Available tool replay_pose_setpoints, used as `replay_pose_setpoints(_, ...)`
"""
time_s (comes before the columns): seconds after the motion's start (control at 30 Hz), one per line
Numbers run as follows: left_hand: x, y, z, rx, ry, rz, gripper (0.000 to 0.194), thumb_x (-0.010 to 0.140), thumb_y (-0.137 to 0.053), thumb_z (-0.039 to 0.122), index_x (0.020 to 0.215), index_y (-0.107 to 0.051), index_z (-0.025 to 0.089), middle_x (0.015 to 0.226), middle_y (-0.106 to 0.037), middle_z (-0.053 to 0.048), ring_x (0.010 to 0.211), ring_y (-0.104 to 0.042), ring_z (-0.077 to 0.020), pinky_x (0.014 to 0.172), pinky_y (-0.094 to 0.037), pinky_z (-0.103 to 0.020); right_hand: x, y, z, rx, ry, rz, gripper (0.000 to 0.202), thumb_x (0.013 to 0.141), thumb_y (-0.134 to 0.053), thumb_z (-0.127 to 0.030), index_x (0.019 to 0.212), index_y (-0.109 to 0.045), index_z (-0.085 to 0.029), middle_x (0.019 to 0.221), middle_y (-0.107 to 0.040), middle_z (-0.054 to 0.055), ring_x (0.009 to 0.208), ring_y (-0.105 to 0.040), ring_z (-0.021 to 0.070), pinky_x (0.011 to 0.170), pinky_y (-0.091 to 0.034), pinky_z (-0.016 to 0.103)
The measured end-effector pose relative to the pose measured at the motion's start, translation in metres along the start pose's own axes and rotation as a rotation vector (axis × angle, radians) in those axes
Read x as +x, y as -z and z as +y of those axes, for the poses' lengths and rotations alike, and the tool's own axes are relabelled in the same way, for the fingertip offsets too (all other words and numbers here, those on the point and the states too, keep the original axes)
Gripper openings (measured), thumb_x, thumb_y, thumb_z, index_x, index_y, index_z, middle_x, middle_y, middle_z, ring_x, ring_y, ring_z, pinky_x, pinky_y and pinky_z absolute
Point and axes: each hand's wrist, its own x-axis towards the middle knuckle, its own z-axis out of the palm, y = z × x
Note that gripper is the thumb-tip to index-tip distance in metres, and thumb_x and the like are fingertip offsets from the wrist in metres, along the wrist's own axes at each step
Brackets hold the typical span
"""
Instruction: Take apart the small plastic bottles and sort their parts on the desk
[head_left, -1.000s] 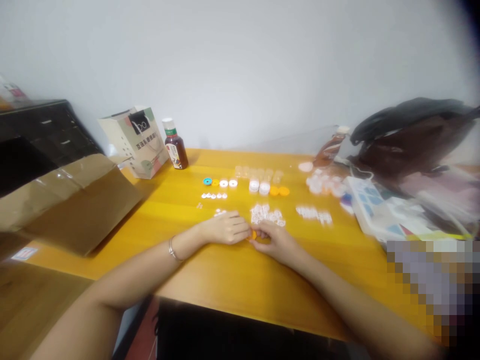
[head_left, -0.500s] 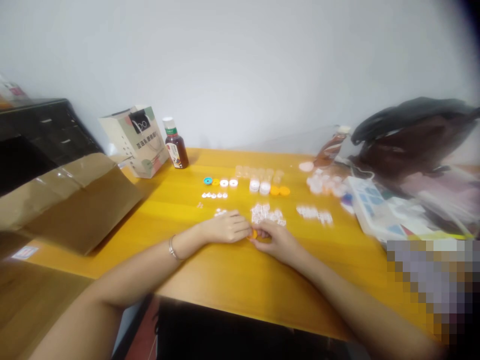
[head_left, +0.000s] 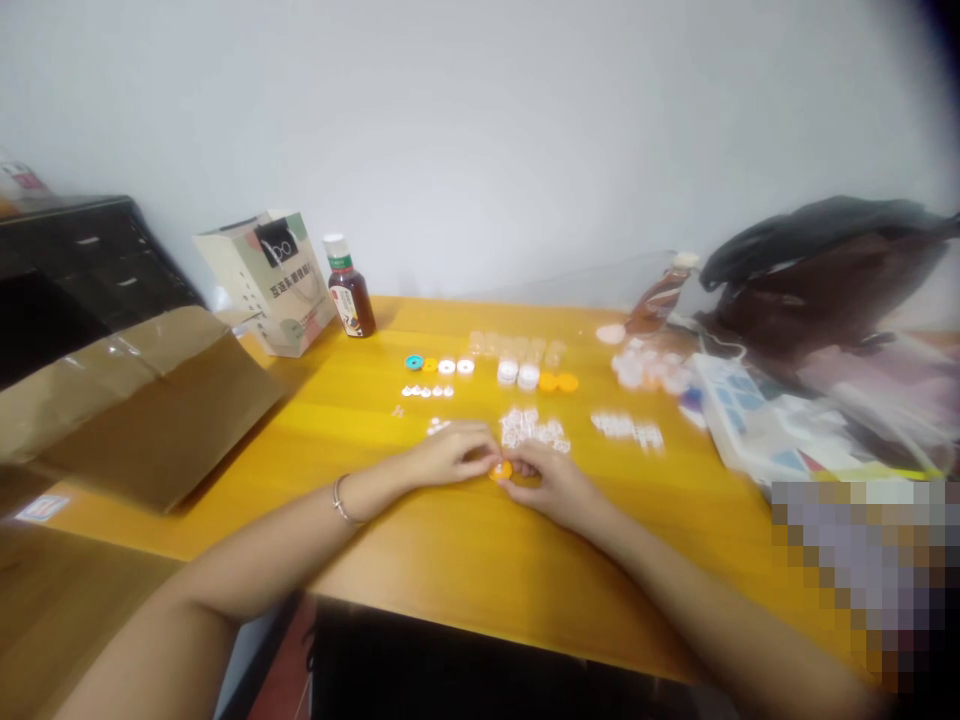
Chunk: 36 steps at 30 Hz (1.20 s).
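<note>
I hold one orange disc (head_left: 500, 470). Beyond my left hand (head_left: 456, 452) lie one blue disc (head_left: 414, 363), one yellow disc (head_left: 430, 366), two white discs (head_left: 447, 367) and five small white pieces (head_left: 426, 392).

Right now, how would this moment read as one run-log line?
left hand: fingers at orange cap | right hand: holding orange cap | beyond hands: white pieces | back left: bottle upright beside paper bag

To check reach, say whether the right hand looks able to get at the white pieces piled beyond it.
Likely yes: the white pieces lie just beyond the right hand with nothing visible between, though that hand seems to grip an orange disc.
</note>
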Motion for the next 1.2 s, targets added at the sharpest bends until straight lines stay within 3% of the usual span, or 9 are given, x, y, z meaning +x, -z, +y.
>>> replay_pose_setpoints(0.13, -0.002, -0.002, -0.003, -0.213, 0.125, 0.064, 0.015, 0.081, -0.052, 0.027, 0.083, -0.058, 0.014, 0.078, -0.059, -0.003, 0.071, -0.054, -0.0102, 0.065, -0.042, -0.021, -0.001, 0.000, 0.000, 0.017, -0.007, -0.001, 0.015, 0.070, -0.058, -0.019, 0.083, -0.063, -0.020, 0.068, -0.055, 0.001, 0.063, -0.052, 0.0127, 0.059, -0.044, 0.024)
replay_pose_setpoints(0.27, -0.003, 0.007, -0.009, -0.269, 0.197, 0.129, 0.014, 0.077, -0.056, 0.026, 0.077, -0.059, 0.012, 0.075, -0.059, -0.002, 0.069, -0.054, -0.0097, 0.062, -0.042, -0.020, -0.002, 0.000, 0.000, 0.027, -0.018, -0.001, 0.014, 0.070, -0.058, -0.019, 0.084, -0.063, -0.019, 0.071, -0.056, 0.001, 0.064, -0.052, 0.0127, 0.060, -0.044, 0.024)
replay_pose_setpoints(0.47, -0.011, 0.065, -0.022, -0.087, 0.364, 0.138, 0.015, 0.074, -0.055, 0.027, 0.076, -0.059, 0.013, 0.074, -0.062, -0.002, 0.070, -0.056, -0.0114, 0.067, -0.042, -0.022, -0.002, -0.001, -0.001, 0.010, -0.017, 0.000, 0.012, 0.071, -0.057, -0.019, 0.082, -0.062, -0.019, 0.070, -0.055, 0.001, 0.064, -0.052, 0.0124, 0.059, -0.044, 0.024)
replay_pose_setpoints(0.57, -0.022, 0.095, -0.034, 0.105, 0.450, 0.032, 0.013, 0.072, -0.053, 0.025, 0.075, -0.059, 0.014, 0.073, -0.063, -0.002, 0.067, -0.056, -0.0121, 0.065, -0.042, -0.023, -0.002, 0.000, -0.001, 0.016, -0.025, 0.001, 0.012, 0.071, -0.057, -0.020, 0.083, -0.061, -0.019, 0.071, -0.055, 0.001, 0.064, -0.051, 0.0124, 0.059, -0.043, 0.024)
replay_pose_setpoints(0.67, -0.032, 0.111, -0.047, 0.321, 0.552, -0.062, 0.010, 0.068, -0.053, 0.021, 0.072, -0.061, 0.015, 0.070, -0.063, -0.002, 0.064, -0.055, -0.0132, 0.062, -0.040, -0.023, -0.002, 0.000, 0.000, 0.013, -0.027, 0.000, 0.012, 0.071, -0.057, -0.020, 0.082, -0.060, -0.019, 0.071, -0.055, 0.001, 0.064, -0.051, 0.0124, 0.058, -0.043, 0.024)
replay_pose_setpoints(0.83, -0.034, 0.107, -0.055, 0.429, 0.546, -0.185, 0.008, 0.064, -0.053, 0.018, 0.067, -0.061, 0.017, 0.070, -0.063, -0.002, 0.064, -0.055, -0.0138, 0.059, -0.036, -0.022, -0.002, -0.001, 0.001, 0.005, -0.030, 0.015, 0.010, 0.070, -0.058, -0.021, 0.081, -0.060, -0.020, 0.070, -0.055, 0.001, 0.063, -0.052, 0.0122, 0.057, -0.043, 0.024)
replay_pose_setpoints(1.03, -0.030, 0.099, -0.051, 0.524, 0.497, -0.220, 0.009, 0.065, -0.050, 0.016, 0.065, -0.059, 0.016, 0.070, -0.063, -0.004, 0.063, -0.053, -0.0143, 0.059, -0.034, -0.023, -0.002, -0.001, 0.002, 0.004, -0.026, 0.002, 0.011, 0.070, -0.057, -0.021, 0.081, -0.060, -0.020, 0.070, -0.055, 0.000, 0.063, -0.051, 0.0121, 0.058, -0.043, 0.024)
replay_pose_setpoints(1.2, -0.032, 0.101, -0.054, 0.442, 0.491, -0.208, 0.011, 0.068, -0.050, 0.016, 0.065, -0.061, 0.016, 0.068, -0.062, -0.003, 0.062, -0.054, -0.0139, 0.059, -0.035, -0.022, -0.002, -0.001, 0.002, 0.014, -0.023, -0.003, 0.011, 0.071, -0.057, -0.020, 0.082, -0.060, -0.020, 0.071, -0.055, 0.001, 0.064, -0.052, 0.0124, 0.059, -0.043, 0.024)
